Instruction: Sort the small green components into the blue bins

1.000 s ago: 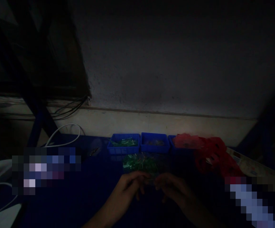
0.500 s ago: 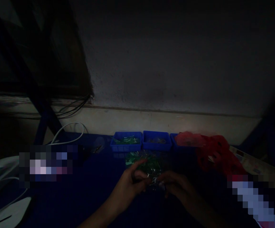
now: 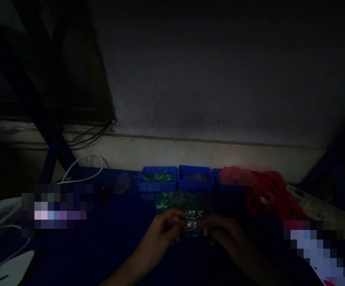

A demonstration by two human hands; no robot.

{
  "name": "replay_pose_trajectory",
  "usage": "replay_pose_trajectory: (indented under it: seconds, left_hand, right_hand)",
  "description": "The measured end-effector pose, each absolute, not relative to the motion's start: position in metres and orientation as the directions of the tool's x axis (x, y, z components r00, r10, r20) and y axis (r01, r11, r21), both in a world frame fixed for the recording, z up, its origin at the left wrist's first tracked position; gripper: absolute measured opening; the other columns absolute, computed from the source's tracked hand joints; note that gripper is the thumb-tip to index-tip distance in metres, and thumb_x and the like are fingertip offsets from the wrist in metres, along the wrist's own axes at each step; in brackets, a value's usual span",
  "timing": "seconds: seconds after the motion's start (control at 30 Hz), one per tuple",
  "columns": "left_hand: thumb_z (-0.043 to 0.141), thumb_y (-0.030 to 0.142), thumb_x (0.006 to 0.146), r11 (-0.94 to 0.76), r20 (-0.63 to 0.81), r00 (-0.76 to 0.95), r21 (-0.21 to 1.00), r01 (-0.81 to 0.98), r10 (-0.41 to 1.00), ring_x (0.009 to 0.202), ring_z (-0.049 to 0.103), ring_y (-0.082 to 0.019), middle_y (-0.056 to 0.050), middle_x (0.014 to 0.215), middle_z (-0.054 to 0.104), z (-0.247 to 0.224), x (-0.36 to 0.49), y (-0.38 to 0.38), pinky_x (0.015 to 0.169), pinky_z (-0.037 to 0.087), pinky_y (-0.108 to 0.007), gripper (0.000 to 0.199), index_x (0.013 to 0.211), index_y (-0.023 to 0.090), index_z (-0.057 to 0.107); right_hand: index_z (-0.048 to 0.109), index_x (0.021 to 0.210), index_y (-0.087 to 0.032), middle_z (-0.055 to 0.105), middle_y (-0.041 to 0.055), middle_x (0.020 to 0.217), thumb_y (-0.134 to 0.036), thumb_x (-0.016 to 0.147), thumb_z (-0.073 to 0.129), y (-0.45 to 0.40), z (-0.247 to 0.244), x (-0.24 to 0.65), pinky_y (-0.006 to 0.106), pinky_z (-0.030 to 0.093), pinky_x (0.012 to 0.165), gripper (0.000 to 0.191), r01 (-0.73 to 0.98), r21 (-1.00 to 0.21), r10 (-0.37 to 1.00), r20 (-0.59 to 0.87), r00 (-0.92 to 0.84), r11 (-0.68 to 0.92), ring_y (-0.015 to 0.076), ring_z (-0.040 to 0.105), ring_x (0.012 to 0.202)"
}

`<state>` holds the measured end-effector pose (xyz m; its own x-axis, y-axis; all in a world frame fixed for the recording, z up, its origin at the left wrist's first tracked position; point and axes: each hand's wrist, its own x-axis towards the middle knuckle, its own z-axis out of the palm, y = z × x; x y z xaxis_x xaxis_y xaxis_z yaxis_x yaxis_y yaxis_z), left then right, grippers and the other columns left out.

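Between my two hands is a small shiny clear plastic packet (image 3: 193, 223) with metallic-looking bits showing through; what they are is too dark to tell. My left hand (image 3: 168, 228) pinches its left edge between thumb and fingers. On the opposite edge, my right hand (image 3: 222, 228) is closed with its fingertips on the plastic, in deep shadow. Just beyond the packet lies a loose pile of green and clear pieces (image 3: 169, 200) on the dark blue table (image 3: 115, 238).
Along the wall stand a blue bin of green pieces (image 3: 141, 184), a middle blue bin (image 3: 195, 185) and a third blue bin (image 3: 216, 174) partly under red plastic bags (image 3: 267, 192). A white cable (image 3: 83, 159) loops at the left. Blurred patches hide things on both sides.
The packet now lies flatter and shows more of its face between my hands. My left fingers have drawn in from a raised, spread pose to its edge.
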<state>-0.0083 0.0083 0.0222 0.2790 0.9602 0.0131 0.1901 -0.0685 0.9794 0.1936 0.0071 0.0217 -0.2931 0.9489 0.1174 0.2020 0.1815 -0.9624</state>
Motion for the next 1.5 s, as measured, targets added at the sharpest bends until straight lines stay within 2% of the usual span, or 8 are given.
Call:
replay_pose_trajectory:
  seconds: [0.23,0.3,0.37,0.47,0.63,0.9,1.27,1.5]
  left_hand:
    - [0.046,0.013,0.083,-0.349,0.090,0.495,0.814,0.463,0.865,0.067,0.057,-0.015,-0.002,0.077,0.064,0.023,-0.006,-0.002,0.060,0.040,-0.023,0.021,0.091,0.017,0.065]
    - [0.046,0.009,0.081,-0.396,0.072,0.555,0.776,0.491,0.828,0.067,0.059,-0.015,-0.002,0.077,0.065,0.023,-0.005,-0.005,0.061,0.040,-0.023,0.022,0.087,0.017,0.066]
    - [0.047,0.009,0.081,-0.424,0.057,0.591,0.751,0.506,0.805,0.067,0.059,-0.015,-0.001,0.077,0.066,0.023,-0.005,-0.007,0.060,0.040,-0.022,0.022,0.084,0.018,0.067]
    - [0.045,0.010,0.083,-0.440,0.050,0.607,0.737,0.514,0.793,0.064,0.058,-0.015,-0.001,0.074,0.065,0.024,-0.005,-0.007,0.057,0.039,-0.022,0.022,0.081,0.018,0.066]
    - [0.045,0.009,0.082,-0.452,0.052,0.617,0.728,0.514,0.785,0.059,0.053,-0.014,0.000,0.069,0.061,0.023,-0.005,-0.005,0.054,0.035,-0.023,0.022,0.077,0.018,0.064]
    - [0.045,0.006,0.080,-0.449,0.053,0.623,0.741,0.500,0.780,0.060,0.053,-0.013,0.000,0.070,0.061,0.024,-0.006,-0.005,0.055,0.035,-0.023,0.023,0.077,0.018,0.064]
    - [0.047,0.010,0.082,-0.431,0.076,0.603,0.771,0.469,0.794,0.067,0.058,-0.016,-0.001,0.078,0.066,0.022,-0.007,-0.005,0.060,0.040,-0.023,0.022,0.086,0.019,0.067]
    - [0.053,0.030,0.086,-0.248,0.029,0.458,0.870,0.426,0.888,0.062,0.051,-0.014,0.001,0.070,0.059,0.026,-0.005,-0.002,0.055,0.038,-0.023,0.021,0.097,0.016,0.063]
  right_hand:
    - [0.068,0.066,-0.019,0.060,-0.0002,0.055,-0.020,0.068,0.048,0.023,0.033,0.210,0.028,0.042,0.052,0.021,0.271,-0.945,0.977,0.145,-0.158,0.184,0.0159,0.055,0.054]
    - [0.069,0.097,-0.020,0.070,0.0037,0.076,-0.021,0.073,0.049,0.025,0.035,0.211,0.032,0.048,0.065,0.031,0.228,-0.957,0.977,0.147,-0.153,0.179,0.0187,0.063,0.069]
    - [0.049,0.130,-0.026,0.068,0.0076,0.109,-0.024,0.079,0.052,0.025,0.036,0.210,0.038,0.049,0.081,0.052,0.167,-0.975,0.972,0.113,-0.204,0.149,0.0215,0.064,0.094]
    - [0.045,0.133,-0.031,0.050,0.0073,0.137,-0.027,0.083,0.053,0.022,0.032,0.208,0.044,0.043,0.094,0.051,0.246,-0.945,0.951,0.146,-0.273,0.215,0.0230,0.052,0.119]
    - [0.069,0.101,-0.025,0.063,0.0082,0.118,-0.018,0.079,0.054,0.023,0.016,0.210,0.045,0.039,0.099,0.027,0.633,-0.681,0.930,0.290,-0.227,0.367,0.0243,0.055,0.111]
    - [0.071,0.096,-0.023,0.070,0.0095,0.098,-0.018,0.076,0.059,0.033,0.004,0.214,0.047,0.043,0.088,0.024,0.714,-0.620,0.945,0.249,-0.213,0.325,0.0289,0.060,0.094]
    - [0.072,0.083,-0.024,0.068,0.0072,0.093,-0.028,0.084,0.054,0.026,0.016,0.209,0.038,0.046,0.084,0.018,0.607,-0.695,0.919,0.348,-0.187,0.387,0.0245,0.061,0.090]
    - [0.067,0.074,-0.019,0.061,-0.0011,0.066,-0.027,0.081,0.056,0.008,0.028,0.195,0.026,0.044,0.059,0.015,0.382,-0.897,0.928,0.076,-0.365,0.223,0.0150,0.057,0.062]
